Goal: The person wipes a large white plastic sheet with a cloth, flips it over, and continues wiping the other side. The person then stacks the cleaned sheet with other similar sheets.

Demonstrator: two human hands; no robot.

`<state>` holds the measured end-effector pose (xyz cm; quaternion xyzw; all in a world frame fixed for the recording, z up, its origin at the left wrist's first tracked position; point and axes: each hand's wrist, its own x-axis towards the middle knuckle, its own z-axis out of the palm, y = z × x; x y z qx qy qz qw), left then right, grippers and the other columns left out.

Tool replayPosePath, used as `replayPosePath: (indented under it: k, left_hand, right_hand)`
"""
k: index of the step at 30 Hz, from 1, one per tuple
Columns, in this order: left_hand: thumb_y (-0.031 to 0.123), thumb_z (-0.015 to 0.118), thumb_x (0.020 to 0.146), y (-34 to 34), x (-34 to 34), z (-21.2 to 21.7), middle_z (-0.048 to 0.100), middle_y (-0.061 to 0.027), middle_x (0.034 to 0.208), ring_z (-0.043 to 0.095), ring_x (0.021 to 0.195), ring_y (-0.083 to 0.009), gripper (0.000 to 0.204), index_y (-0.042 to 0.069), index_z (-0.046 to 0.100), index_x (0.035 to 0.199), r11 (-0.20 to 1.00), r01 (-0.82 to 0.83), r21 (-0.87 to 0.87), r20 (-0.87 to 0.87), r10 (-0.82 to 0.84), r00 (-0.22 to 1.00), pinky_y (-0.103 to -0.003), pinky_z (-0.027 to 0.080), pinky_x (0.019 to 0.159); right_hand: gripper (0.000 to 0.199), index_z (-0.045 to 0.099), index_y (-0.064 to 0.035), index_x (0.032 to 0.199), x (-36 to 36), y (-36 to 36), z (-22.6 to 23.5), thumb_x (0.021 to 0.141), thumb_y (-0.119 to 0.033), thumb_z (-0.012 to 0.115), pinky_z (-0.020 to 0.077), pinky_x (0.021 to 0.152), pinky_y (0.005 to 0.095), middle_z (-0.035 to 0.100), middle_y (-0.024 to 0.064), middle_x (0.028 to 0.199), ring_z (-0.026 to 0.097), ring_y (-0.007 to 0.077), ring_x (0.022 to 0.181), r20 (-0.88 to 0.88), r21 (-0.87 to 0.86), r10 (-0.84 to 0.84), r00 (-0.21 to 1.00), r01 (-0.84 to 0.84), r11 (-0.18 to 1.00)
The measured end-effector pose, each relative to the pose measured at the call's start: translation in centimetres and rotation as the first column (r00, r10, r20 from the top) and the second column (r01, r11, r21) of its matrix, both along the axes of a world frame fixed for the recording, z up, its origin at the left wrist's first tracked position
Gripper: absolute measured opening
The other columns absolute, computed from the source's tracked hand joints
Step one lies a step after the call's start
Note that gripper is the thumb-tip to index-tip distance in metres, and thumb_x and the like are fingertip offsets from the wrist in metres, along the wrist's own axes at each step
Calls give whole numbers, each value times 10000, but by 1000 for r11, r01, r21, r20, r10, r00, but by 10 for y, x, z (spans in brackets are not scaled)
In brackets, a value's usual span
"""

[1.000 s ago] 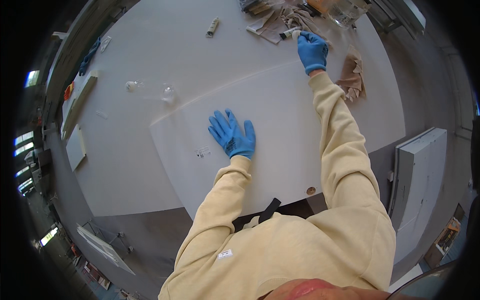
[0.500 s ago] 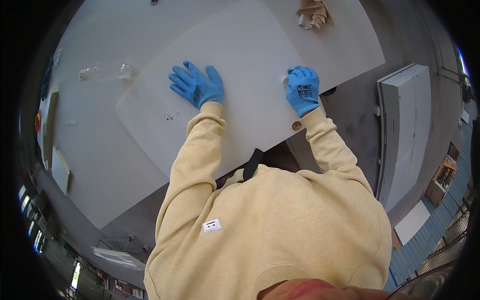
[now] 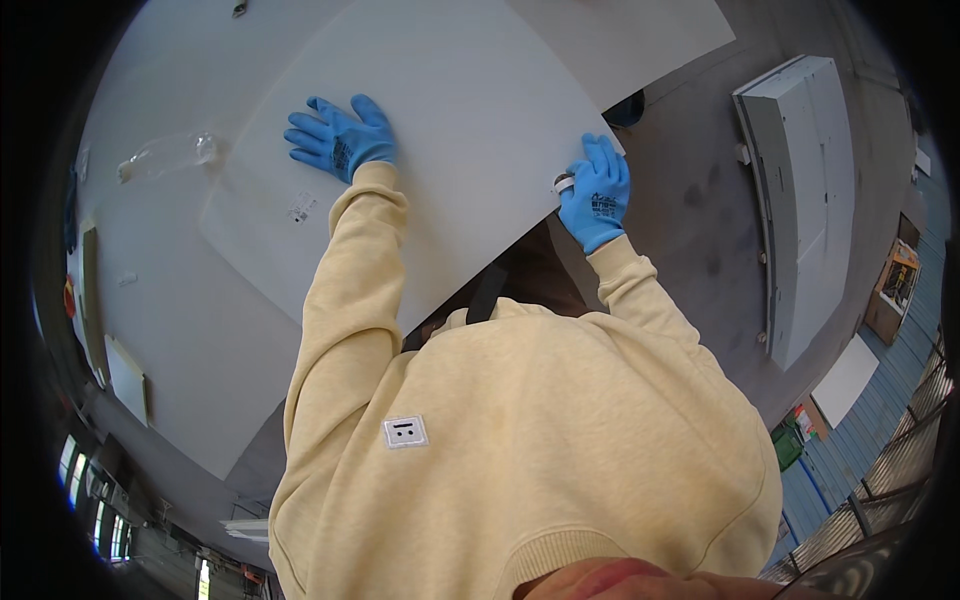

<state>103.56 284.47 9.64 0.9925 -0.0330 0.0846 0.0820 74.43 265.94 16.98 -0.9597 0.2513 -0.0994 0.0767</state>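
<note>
A large white panel (image 3: 470, 110) lies on a white-topped table. My left hand (image 3: 340, 140), in a blue glove, rests flat on it with fingers spread. My right hand (image 3: 597, 195), gloved the same way, is at the panel's right edge, close to the near corner. Its fingers are bent over a small white round object (image 3: 564, 184), most of which the glove hides; I cannot tell its kind. A small printed label (image 3: 302, 208) is on the panel, near my left wrist.
A clear plastic bottle (image 3: 170, 157) lies on the table left of the panel. Narrow boards (image 3: 128, 380) stand along the far left. To the right, a stack of white and grey panels (image 3: 800, 200) stands on the floor. A white sheet (image 3: 845, 380) lies beyond it.
My right hand has slid along the panel's right edge towards the near corner, where a round brown spot showed before. My left hand stays flat on the panel. The whole view has shifted.
</note>
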Motion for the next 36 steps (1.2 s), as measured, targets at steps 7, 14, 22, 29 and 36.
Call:
replayPosePath:
  k: [7, 14, 22, 29, 36]
  left_hand:
    - [574, 432, 967, -1, -1, -1, 237, -294, 1641, 163, 1527, -510, 802, 52, 368, 1573, 999, -4, -35, -8, 4, 1000, -607, 69, 1242]
    - [581, 422, 967, -1, -1, 1, 224, -292, 1648, 157, 1532, -501, 807, 55, 363, 1577, 1000, -6, -25, -12, 6, 1000, -599, 68, 1245]
    - [572, 417, 968, -2, -2, 5, 237, -287, 1644, 169, 1532, -496, 819, 47, 328, 1590, 1000, -8, 16, -38, 9, 999, -599, 77, 1250]
    - [568, 432, 965, -2, -2, 6, 232, -288, 1645, 161, 1534, -495, 822, 43, 328, 1589, 1000, -10, -14, -37, 9, 999, -599, 72, 1250]
    - [581, 425, 967, -4, -3, 4, 222, -284, 1649, 154, 1530, -504, 801, 57, 371, 1571, 1000, -2, -22, -26, 2, 1000, -600, 68, 1244]
  right_hand:
    - [140, 722, -47, 843, -2, 6, -11, 761, -153, 762, 368, 1127, 518, 552, 197, 1435, 444, 400, 1392, 54, 168, -222, 973, 211, 963]
    - [140, 745, -81, 743, -17, -11, -9, 737, -208, 805, 323, 1155, 500, 601, 191, 1393, 465, 364, 1377, 95, 212, -41, 995, 20, 977]
    - [231, 735, -52, 819, -2, -13, 4, 691, -211, 843, 368, 1136, 492, 609, 189, 1390, 497, 357, 1354, -108, 102, -22, 994, 33, 994]
    - [866, 424, -4, 1429, -4, 0, 1, 758, -315, 876, 381, 1160, 464, 541, 246, 1430, 441, 398, 1405, -116, 264, -483, 868, 496, 827]
    - [768, 416, 33, 1428, -18, -8, -39, 833, -227, 826, 487, 1074, 414, 611, 233, 1356, 620, 361, 1227, -308, 782, -582, 752, 549, 296]
